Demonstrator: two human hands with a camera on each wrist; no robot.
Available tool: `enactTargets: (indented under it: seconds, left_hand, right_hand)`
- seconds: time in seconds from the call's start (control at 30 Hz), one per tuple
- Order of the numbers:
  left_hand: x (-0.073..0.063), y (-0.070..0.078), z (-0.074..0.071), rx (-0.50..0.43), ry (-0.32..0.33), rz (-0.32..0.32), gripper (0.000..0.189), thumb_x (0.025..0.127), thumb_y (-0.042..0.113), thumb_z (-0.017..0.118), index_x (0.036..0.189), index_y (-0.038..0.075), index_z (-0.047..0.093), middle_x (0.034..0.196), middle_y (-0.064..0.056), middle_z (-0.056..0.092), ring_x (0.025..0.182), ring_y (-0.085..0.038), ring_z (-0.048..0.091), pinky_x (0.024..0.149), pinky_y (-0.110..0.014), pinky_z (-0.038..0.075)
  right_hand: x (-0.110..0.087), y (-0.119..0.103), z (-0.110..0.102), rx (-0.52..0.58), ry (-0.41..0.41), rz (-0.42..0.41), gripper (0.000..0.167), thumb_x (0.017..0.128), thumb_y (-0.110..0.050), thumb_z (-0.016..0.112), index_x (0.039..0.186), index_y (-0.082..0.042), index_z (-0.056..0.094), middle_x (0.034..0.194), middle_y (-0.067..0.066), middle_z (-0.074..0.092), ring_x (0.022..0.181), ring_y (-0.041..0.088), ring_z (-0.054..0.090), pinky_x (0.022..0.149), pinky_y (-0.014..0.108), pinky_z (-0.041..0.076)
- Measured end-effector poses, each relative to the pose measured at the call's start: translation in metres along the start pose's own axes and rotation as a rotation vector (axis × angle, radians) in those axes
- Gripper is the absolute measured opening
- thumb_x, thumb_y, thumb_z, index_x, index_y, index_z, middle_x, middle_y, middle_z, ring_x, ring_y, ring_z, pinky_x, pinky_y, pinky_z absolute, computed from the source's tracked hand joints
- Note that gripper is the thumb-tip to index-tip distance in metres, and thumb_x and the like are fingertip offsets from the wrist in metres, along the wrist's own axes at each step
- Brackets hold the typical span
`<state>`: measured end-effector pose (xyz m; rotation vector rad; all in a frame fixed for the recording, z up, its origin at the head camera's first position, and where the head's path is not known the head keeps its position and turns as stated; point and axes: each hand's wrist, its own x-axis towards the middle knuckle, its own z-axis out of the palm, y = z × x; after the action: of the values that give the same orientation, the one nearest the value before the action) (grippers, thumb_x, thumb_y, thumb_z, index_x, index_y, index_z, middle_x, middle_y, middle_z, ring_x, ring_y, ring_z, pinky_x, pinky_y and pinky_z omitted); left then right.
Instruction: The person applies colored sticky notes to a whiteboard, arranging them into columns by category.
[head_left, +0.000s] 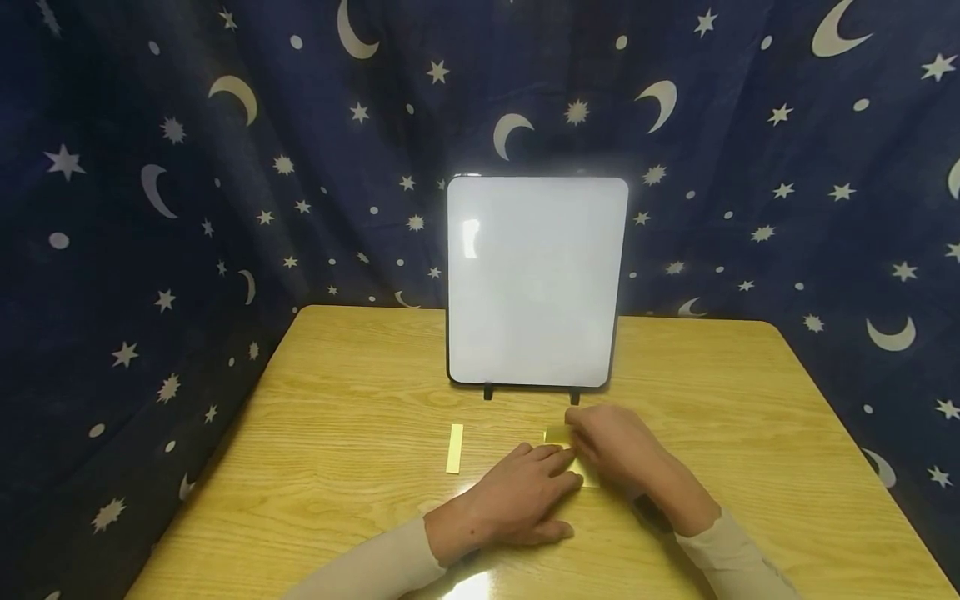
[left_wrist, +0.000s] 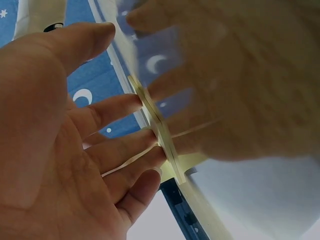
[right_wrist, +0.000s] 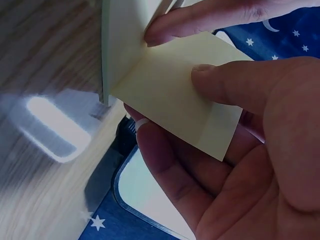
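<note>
Two bare hands work close together on the bench. They are at a pad of yellow paper, which lies flat a little right of the middle between the bench's left and right edges. The pad is in front of the white board, on the side away from the back edge.

The left hand has its fingers stretched out and a bit apart. Its fingertips touch the pad, and one fingertip presses near the fold where a yellow sheet bends up from the pad. The right hand pinches that sheet, with its thumb on one face and fingers behind the other. One end of the sheet is joined to the pad.

One thin yellow strip lies by itself, left of the pad and well apart from both hands. Its long sides run toward the bench's back edge.

The white board stands up near the back edge, between the two back corners, on small black feet. It has a dark rim and a bright shiny spot. Dark blue cloth with moons and stars hangs behind the bench and down its sides. Both arms have pale sleeves.
</note>
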<state>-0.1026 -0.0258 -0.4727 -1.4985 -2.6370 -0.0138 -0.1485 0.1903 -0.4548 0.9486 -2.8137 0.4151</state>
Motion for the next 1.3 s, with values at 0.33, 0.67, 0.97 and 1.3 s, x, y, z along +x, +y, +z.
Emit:
enactTargets:
  seconds: [0.33,0.67,0.97,1.3]
  left_hand:
    - [0.0,0.0,-0.001,0.001,-0.01,0.003,0.058,0.094,0.063,0.068,0.137,0.025,0.062,0.158,-0.007,0.052,0.143,-0.022,0.052,0.108,-0.037,0.047]
    - [0.001,0.001,-0.001,-0.006,-0.019,0.0,0.056,0.095,0.062,0.068,0.137,0.025,0.062,0.157,-0.006,0.053,0.143,-0.023,0.052,0.11,-0.036,0.046]
    - [0.001,0.0,-0.001,-0.014,-0.029,-0.003,0.058,0.095,0.062,0.068,0.139,0.025,0.062,0.158,-0.006,0.052,0.144,-0.023,0.051,0.11,-0.037,0.045]
    - [0.0,-0.001,-0.003,-0.011,-0.044,-0.004,0.059,0.095,0.064,0.067,0.141,0.027,0.062,0.158,-0.004,0.052,0.144,-0.022,0.05,0.11,-0.035,0.045]
  right_hand:
    - [0.005,0.002,-0.003,0.011,-0.036,0.04,0.036,0.09,-0.003,0.073,0.074,-0.024,0.048,0.064,-0.011,0.04,0.058,0.009,0.039,0.053,0.029,0.036]
    - [0.008,0.001,-0.007,0.0,-0.038,0.065,0.035,0.089,-0.002,0.073,0.074,-0.023,0.049,0.063,-0.01,0.04,0.056,0.011,0.039,0.052,0.031,0.037]
    - [0.01,0.003,-0.006,-0.022,0.004,0.044,0.034,0.091,-0.004,0.075,0.075,-0.023,0.051,0.063,-0.01,0.042,0.055,0.011,0.04,0.051,0.032,0.038]
    - [0.015,0.003,-0.014,-0.006,0.066,0.054,0.018,0.097,-0.008,0.071,0.087,-0.019,0.061,0.067,-0.01,0.049,0.059,0.009,0.046,0.055,0.032,0.044]
